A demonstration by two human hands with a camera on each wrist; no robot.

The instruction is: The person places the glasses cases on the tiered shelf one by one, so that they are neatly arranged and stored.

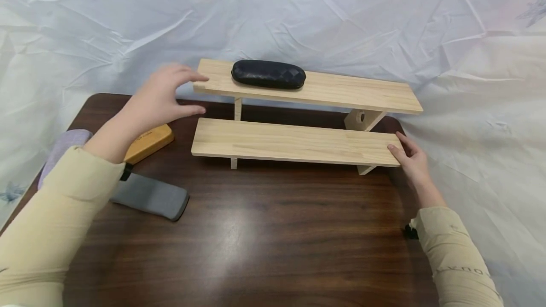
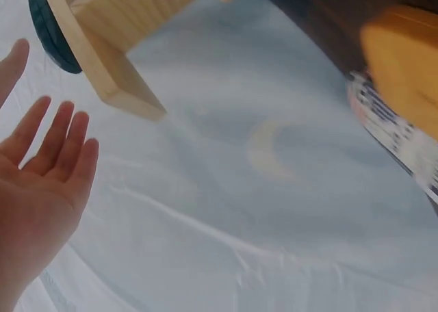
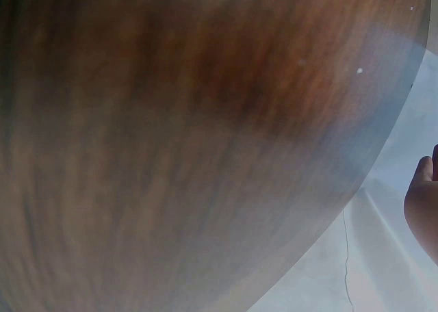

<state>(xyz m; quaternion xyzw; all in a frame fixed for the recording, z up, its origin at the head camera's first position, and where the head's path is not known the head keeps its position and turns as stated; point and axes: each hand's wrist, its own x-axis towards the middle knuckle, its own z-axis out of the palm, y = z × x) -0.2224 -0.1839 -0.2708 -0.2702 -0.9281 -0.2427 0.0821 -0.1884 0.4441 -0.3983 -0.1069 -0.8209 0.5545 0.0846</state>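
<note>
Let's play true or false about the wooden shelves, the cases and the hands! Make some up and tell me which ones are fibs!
1. The black case lies on the upper shelf. True.
2. The right hand holds the upper shelf. False: it grips the right end of the lower shelf.
3. The left hand squeezes the black case. False: it holds nothing.
4. The gray case lies on the table. True.

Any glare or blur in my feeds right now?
Head: whitish glare on the dark tabletop, wooden shelf crisp; left wrist: yellow item blurred; right wrist: tabletop grain smeared, pale haze toward its edge, right hand cropped by the frame.
</note>
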